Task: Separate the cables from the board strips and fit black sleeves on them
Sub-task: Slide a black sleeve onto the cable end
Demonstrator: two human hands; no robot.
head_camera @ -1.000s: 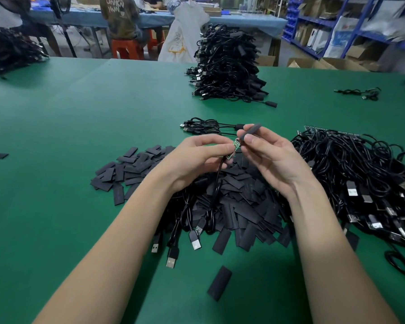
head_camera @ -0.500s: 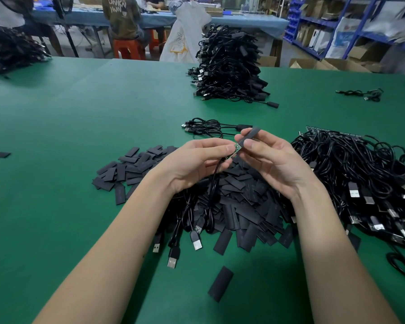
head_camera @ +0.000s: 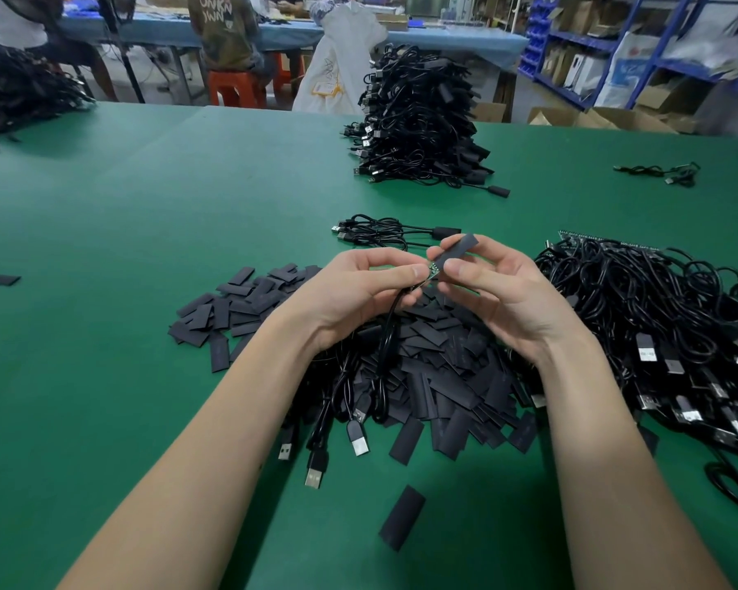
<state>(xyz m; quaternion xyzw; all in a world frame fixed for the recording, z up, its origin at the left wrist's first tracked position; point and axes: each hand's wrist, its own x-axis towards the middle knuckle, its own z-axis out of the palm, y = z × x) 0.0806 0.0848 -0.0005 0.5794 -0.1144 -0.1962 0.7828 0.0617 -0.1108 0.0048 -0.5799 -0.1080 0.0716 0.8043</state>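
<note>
Fingers of the left hand pinch a cable just behind its small green board end. Right hand has its grip clamped on a black sleeve, whose lower mouth meets that board. Below both grips, loose sleeves heap the green counter.

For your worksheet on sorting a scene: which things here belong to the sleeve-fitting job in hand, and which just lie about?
In the job:
left hand
right hand
black sleeve
cable
small board
sleeve pile
cable heap

Lying about:
cable stack
stray sleeve
white bag
</note>
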